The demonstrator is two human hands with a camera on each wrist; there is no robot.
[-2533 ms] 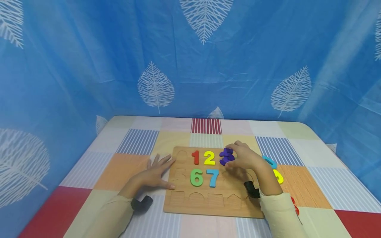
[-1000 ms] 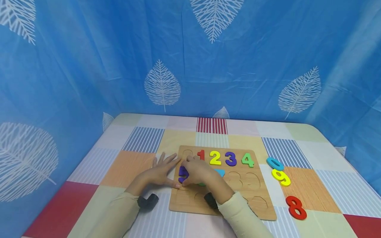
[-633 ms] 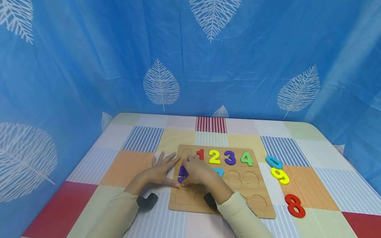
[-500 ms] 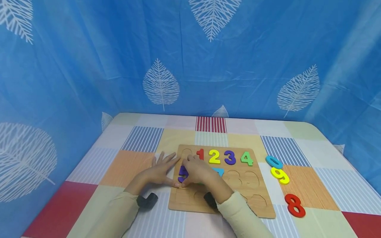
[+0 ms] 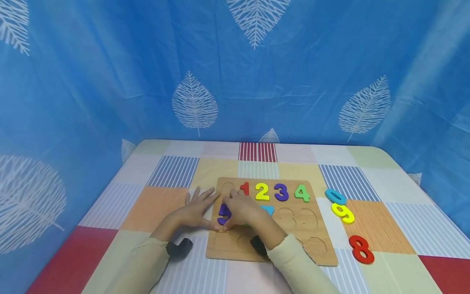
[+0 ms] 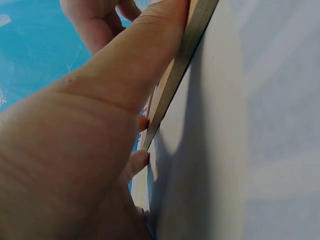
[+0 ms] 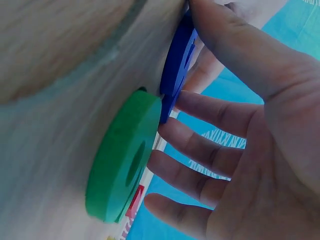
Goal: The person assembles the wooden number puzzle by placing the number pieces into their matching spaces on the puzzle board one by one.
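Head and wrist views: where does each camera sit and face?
Head: on the head, facing forward and down at the puzzle board; left hand, right hand, sleeves show.
Left wrist: on it, facing the puzzle board's edge; left hand shows.
Right wrist: on it, facing the purple 5; right hand shows.
Head and right wrist share the purple 5.

Blue cloth [image 5: 293, 81] printed with white leaves [image 5: 195, 102] hangs behind the table [image 5: 407, 222] and along both sides, softly folded and creased. The tabletop has rounded far corners and a patchwork of plain pastel, orange and red squares, with others striped in blue, red or pale tones. A paler sheen [image 5: 415, 73] slants down the cloth at right.
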